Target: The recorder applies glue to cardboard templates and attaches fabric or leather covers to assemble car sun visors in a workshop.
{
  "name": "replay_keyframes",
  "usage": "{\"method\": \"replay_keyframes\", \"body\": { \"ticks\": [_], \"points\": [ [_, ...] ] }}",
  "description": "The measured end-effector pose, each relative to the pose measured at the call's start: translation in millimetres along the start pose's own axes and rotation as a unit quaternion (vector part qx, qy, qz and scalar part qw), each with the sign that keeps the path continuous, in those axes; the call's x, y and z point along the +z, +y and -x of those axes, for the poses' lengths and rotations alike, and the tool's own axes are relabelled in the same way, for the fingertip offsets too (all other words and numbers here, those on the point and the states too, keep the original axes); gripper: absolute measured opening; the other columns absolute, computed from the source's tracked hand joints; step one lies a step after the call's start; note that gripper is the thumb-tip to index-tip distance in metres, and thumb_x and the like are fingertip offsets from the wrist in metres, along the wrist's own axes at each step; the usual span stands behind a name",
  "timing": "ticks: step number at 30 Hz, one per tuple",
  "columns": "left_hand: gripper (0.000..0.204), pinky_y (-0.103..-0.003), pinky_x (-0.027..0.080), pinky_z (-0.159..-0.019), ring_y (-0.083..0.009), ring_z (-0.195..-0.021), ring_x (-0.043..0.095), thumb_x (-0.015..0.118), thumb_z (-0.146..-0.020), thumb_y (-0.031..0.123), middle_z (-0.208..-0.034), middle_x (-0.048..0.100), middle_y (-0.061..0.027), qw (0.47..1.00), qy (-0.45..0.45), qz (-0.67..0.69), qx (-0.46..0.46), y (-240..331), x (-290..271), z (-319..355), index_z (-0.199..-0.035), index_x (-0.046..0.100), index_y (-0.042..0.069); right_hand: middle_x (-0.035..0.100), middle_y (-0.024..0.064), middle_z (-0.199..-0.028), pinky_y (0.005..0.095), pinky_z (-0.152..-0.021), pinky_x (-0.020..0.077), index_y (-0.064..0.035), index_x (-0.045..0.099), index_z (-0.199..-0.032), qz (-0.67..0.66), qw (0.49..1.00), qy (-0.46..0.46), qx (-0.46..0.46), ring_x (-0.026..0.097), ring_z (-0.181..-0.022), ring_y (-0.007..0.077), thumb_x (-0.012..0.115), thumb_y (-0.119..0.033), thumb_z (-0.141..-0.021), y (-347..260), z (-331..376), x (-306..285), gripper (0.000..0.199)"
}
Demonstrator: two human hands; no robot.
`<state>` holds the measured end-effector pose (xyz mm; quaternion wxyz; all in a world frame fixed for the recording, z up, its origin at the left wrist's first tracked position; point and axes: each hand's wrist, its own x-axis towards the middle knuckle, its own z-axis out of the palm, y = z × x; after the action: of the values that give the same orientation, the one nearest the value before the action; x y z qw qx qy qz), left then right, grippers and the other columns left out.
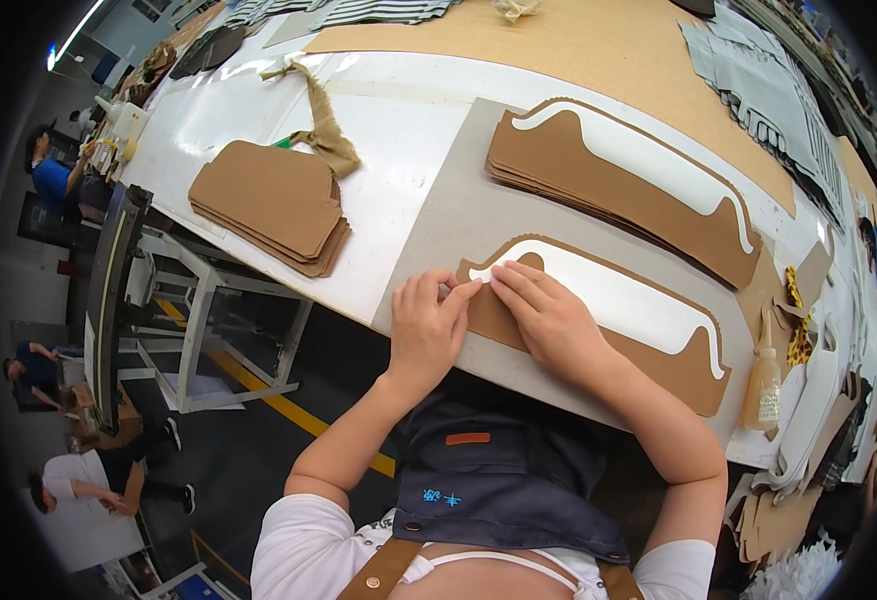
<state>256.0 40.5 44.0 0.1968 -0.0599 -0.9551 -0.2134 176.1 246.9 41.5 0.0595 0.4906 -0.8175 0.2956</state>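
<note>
In front of me a brown, leather-like panel (504,322) lies on the grey board, with a white shaped strip (627,303) along its scalloped upper edge. My left hand (425,325) has its fingers curled, their tips meeting at the strip's narrow left end; whether they grip it or only press is hidden. My right hand (551,322) rests over the panel, fingers stretched out and laid on the strip beside the left fingertips. Behind this panel is a pile of similar brown panels (539,160), its top one bearing another white strip (649,165).
A stack of brown pieces (269,200) and a tan cloth scrap (324,130) are on the left of the white table (379,100). A squeeze bottle (762,385) stands at the right. Grey-striped material (759,90) lies far right. Co-workers (84,478) are off to the left.
</note>
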Motion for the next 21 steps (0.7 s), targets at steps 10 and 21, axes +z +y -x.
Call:
{"method": "replay_keyframes", "body": {
  "ticks": [10, 21],
  "points": [
    [0.031, -0.046, 0.043, -0.096, -0.0345, -0.109, 0.057, 0.065, -0.093, 0.001, -0.119, 0.059, -0.0135, 0.995, 0.02, 0.085, -0.051, -7, 5, 5, -0.122, 0.057, 0.005, 0.056, 0.0144, -0.133, 0.0422, -0.11, 0.0415, 0.0019, 0.058, -0.14, 0.088, 0.996, -0.012, 0.011, 0.052, -0.127, 0.0308, 0.059, -0.007, -0.086, -17, -13, 7, 0.055],
    [0.046, -0.047, 0.043, -0.109, -0.0388, -0.125, 0.055, 0.06, -0.095, -0.001, -0.135, 0.056, -0.0217, 0.988, 0.022, 0.155, -0.002, 21, 6, -7, -0.141, 0.054, 0.001, 0.057, 0.0198, -0.135, 0.0467, -0.112, 0.0424, 0.0043, 0.058, -0.137, -0.057, 0.997, -0.026, 0.049, 0.054, -0.128, 0.0359, 0.062, -0.005, -0.084, -8, -5, -8, 0.054]
  ]
}}
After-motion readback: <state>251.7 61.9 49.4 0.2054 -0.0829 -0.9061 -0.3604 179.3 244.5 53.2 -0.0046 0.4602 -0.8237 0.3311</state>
